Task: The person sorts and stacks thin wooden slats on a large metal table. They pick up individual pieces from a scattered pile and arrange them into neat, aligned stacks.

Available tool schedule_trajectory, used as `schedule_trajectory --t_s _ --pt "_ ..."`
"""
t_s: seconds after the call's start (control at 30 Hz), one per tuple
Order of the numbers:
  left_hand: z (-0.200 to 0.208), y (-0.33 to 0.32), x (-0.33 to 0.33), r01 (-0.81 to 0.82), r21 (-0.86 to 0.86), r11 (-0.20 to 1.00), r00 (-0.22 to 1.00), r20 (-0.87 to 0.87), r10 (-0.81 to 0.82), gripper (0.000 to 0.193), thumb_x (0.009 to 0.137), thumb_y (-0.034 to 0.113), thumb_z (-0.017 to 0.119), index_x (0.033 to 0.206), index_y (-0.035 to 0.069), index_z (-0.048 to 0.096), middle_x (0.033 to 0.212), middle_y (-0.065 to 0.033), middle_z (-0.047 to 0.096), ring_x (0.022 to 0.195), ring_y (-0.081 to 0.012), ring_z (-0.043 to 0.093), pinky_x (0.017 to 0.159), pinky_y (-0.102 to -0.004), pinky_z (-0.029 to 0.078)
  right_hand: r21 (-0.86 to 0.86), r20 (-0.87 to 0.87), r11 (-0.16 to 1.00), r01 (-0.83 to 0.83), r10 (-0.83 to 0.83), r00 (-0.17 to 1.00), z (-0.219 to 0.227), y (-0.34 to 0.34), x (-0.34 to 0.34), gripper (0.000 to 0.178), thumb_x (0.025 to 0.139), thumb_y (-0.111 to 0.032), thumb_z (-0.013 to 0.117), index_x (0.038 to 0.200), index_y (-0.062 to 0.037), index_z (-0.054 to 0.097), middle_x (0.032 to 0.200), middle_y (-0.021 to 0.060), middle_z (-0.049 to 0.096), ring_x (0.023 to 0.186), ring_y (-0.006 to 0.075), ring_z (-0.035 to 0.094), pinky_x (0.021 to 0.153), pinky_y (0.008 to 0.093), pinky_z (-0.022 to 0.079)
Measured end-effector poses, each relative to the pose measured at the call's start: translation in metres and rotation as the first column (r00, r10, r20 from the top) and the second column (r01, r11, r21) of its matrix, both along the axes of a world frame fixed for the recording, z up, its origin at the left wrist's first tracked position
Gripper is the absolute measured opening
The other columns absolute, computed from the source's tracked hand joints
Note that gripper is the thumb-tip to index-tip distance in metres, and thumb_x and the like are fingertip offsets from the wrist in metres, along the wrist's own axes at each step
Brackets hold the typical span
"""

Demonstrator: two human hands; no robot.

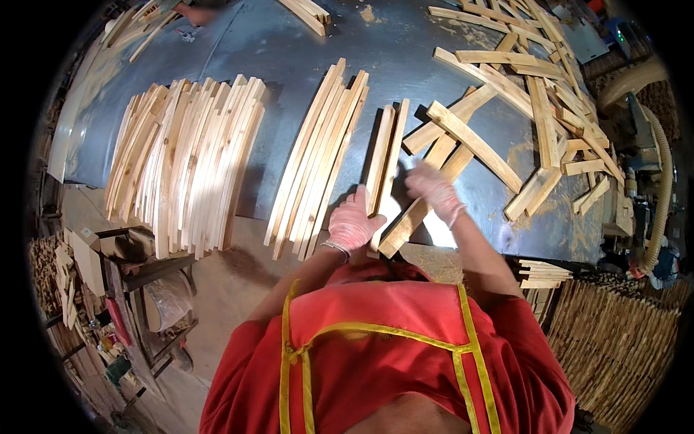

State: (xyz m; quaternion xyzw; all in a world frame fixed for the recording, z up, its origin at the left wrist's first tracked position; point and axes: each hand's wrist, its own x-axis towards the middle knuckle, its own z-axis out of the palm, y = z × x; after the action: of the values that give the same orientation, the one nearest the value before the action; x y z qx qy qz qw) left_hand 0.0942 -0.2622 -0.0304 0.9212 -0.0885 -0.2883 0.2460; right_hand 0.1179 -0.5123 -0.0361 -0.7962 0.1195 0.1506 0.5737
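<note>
My left hand [352, 223], in a pale red-and-white work glove, is at the near end of a short wooden slat [379, 155]. Its index finger lies along the slat's left side and its thumb rests across the end. A second, longer slat [396, 152] stands on edge just right of that one. My right hand [434, 189], gloved alike, hovers right of the pair, its fingers smeared by motion. Below and beside it lie loose slats, including a slanting one [406, 228] at the table's near edge and a crossing one [473, 145] farther off.
On the left of the dark metal table [289, 43] lies a wide bundle of slats [195, 159], with a narrower row [318, 159] nearer the middle. A jumbled heap [542, 108] covers the right side. Another person's hand [199, 14] shows at the far left; a ribbed hose [659, 181] hangs right.
</note>
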Motion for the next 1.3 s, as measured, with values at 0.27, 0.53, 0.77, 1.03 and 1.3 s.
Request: schedule_trajectory --t_s 0.27,0.53,0.77,1.03,1.3 --pt "0.011 -0.024 -0.001 -0.183 -0.006 0.983 0.977 -0.114 0.181 0.105 0.085 0.049 0.072 0.167 0.006 0.021 0.152 -0.0288 0.053 0.131 -0.0434 0.06 0.11 -0.0478 0.049 -0.816 -0.016 0.576 0.048 -0.107 0.994 0.014 -0.181 0.05 0.087 0.083 -0.029 0.08 0.159 -0.0088 0.043 0.143 0.0242 0.063 0.13 0.0408 0.061 0.113 0.0426 0.046" --pt "-0.007 -0.019 0.004 -0.186 0.028 0.982 0.98 0.072 0.183 0.088 0.085 0.035 0.071 0.159 0.004 0.033 0.129 -0.0235 0.064 0.113 -0.04 0.068 0.096 -0.0502 0.055 -0.115 -0.155 0.987 0.112 -0.13 0.979 0.025 -0.137 0.042 0.055 0.09 -0.016 0.074 0.14 0.0044 0.062 0.107 0.0112 0.075 0.088 0.0189 0.069 0.075 0.0321 0.054" --pt "-0.017 -0.017 0.0 -0.131 0.161 0.978 0.977 0.187 0.1 0.082 0.089 0.034 0.071 0.157 0.003 0.037 0.13 -0.0235 0.063 0.114 -0.0413 0.067 0.098 -0.0498 0.055 -0.15 -0.102 0.986 -0.067 0.052 0.993 -0.009 -0.014 0.013 0.054 0.089 -0.029 0.074 0.134 -0.0003 0.065 0.103 0.017 0.076 0.093 0.0281 0.073 0.084 0.038 0.055" --pt "0.049 0.076 0.007 -0.358 -0.132 0.924 0.854 0.354 0.381 0.066 0.086 0.023 0.075 0.145 0.003 0.051 0.119 -0.0248 0.069 0.109 -0.0429 0.069 0.095 -0.0505 0.055 -0.585 -0.136 0.801 -0.129 0.06 0.989 0.024 0.041 -0.003 0.093 0.085 -0.043 0.071 0.162 -0.0069 0.035 0.138 0.0304 0.061 0.123 0.0451 0.064 0.106 0.048 0.05" --pt "0.003 0.252 0.036 -0.404 0.259 0.877 0.709 0.694 0.122 0.052 0.086 0.018 0.07 0.137 0.014 0.06 0.131 -0.0134 0.065 0.125 -0.0343 0.061 0.109 -0.0478 0.046 -0.398 -0.056 0.916 -0.05 0.03 0.998 0.003 0.036 -0.007 0.074 0.091 -0.027 0.068 0.158 -0.0048 0.043 0.123 0.023 0.071 0.11 0.0355 0.07 0.098 0.0423 0.053"
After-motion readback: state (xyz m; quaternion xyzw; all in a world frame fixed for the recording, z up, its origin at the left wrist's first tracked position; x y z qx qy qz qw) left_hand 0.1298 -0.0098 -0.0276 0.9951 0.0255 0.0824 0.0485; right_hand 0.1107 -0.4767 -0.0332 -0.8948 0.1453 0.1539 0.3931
